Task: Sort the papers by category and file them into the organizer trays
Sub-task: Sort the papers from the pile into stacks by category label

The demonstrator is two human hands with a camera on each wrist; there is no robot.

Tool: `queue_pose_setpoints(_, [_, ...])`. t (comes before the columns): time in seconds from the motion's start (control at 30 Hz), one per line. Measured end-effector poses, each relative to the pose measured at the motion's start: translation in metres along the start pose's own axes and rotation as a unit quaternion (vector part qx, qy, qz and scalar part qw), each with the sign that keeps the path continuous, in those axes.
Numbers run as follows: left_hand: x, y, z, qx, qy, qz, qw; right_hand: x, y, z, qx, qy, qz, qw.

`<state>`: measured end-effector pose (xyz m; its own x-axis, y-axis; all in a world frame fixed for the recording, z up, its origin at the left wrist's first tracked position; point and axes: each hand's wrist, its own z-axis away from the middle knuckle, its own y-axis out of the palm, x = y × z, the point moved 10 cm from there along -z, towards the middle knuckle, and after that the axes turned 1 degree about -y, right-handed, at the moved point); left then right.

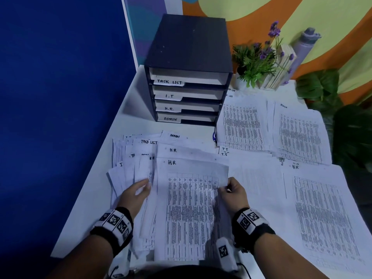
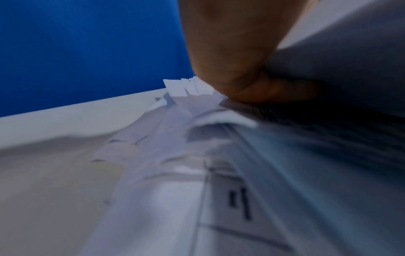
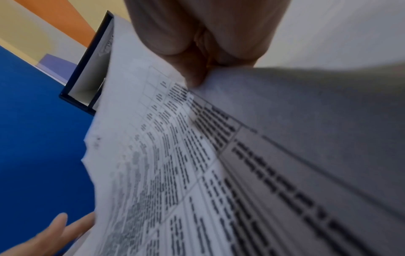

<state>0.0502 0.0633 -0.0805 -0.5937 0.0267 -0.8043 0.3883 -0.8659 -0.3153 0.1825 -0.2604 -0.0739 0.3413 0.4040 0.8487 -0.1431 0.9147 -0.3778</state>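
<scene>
Sorting step: my right hand (image 1: pixel 231 193) has its grip pinched on the H.R. sheet (image 1: pixel 191 208), raised near the surface's (image 1: pixel 88 218) front edge. My left hand (image 1: pixel 134 195) pinches the loose pile (image 1: pixel 128 158). Next I should carry the sheet right, onto the H.R. stack (image 1: pixel 322 208).

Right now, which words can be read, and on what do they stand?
"TASK LIST": top tray label, one of the fanned sheets.
"I.T": second tray label.
"H.R.": third tray label.
"ADMIN": bottom tray label, far sheet, back-right pile.
"H.R": held sheet pinched by right hand, near-right pile.
Other headings and the printed tables: covered or too small to read.
</scene>
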Motion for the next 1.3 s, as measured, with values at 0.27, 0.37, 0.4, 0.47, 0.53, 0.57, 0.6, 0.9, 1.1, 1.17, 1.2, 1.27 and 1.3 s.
queue_pose_setpoints(0.27, [0.012, -0.006, -0.004, -0.043, -0.037, -0.010, 0.998, -0.002, -0.003, -0.004, -0.006, 0.012, 0.004, 1.000])
queue_pose_setpoints(0.37, [0.016, -0.014, -0.007, -0.064, -0.037, -0.007, 0.997, -0.004, -0.013, -0.007, -0.026, 0.019, 0.026, 0.999])
queue_pose_setpoints(0.4, [0.015, -0.015, -0.007, -0.064, -0.029, -0.012, 0.997, -0.004, -0.015, -0.006, -0.030, 0.019, 0.020, 0.999])
queue_pose_setpoints(0.47, [0.014, -0.015, -0.007, -0.058, -0.019, -0.012, 0.998, -0.002, -0.016, -0.005, -0.027, 0.016, 0.003, 0.999])
queue_pose_setpoints(0.53, [0.011, -0.012, -0.004, -0.045, -0.016, 0.009, 0.999, 0.000, -0.011, -0.002, -0.007, 0.012, -0.037, 0.999])
queue_pose_setpoints(0.57, [0.009, -0.012, -0.003, -0.046, -0.011, 0.011, 0.999, -0.001, -0.008, -0.001, 0.003, 0.020, -0.058, 0.998])
queue_pose_setpoints(0.6, [0.005, -0.012, -0.002, -0.053, -0.005, 0.007, 0.999, -0.001, -0.006, 0.000, 0.012, 0.028, -0.075, 0.997])
queue_pose_setpoints(0.9, [-0.007, -0.013, 0.002, -0.048, 0.015, 0.087, 0.995, 0.016, 0.015, 0.000, 0.079, 0.016, -0.169, 0.982])
queue_pose_setpoints(1.1, [-0.007, -0.011, 0.004, -0.042, 0.005, 0.088, 0.995, 0.019, 0.016, 0.006, 0.066, 0.027, -0.272, 0.960])
queue_pose_setpoints(1.17, [-0.003, -0.012, 0.002, -0.040, -0.005, 0.115, 0.993, 0.024, 0.014, 0.008, 0.052, 0.005, -0.272, 0.961])
queue_pose_setpoints(1.2, [-0.003, -0.012, 0.001, -0.043, -0.004, 0.124, 0.991, 0.027, 0.013, 0.008, 0.050, -0.008, -0.273, 0.961])
queue_pose_setpoints(1.27, [-0.004, -0.014, 0.000, -0.050, -0.002, 0.146, 0.988, 0.025, 0.012, 0.008, 0.051, -0.007, -0.303, 0.952])
queue_pose_setpoints(1.3, [-0.005, -0.015, 0.000, -0.053, 0.001, 0.151, 0.987, 0.024, 0.013, 0.007, 0.056, -0.006, -0.320, 0.946])
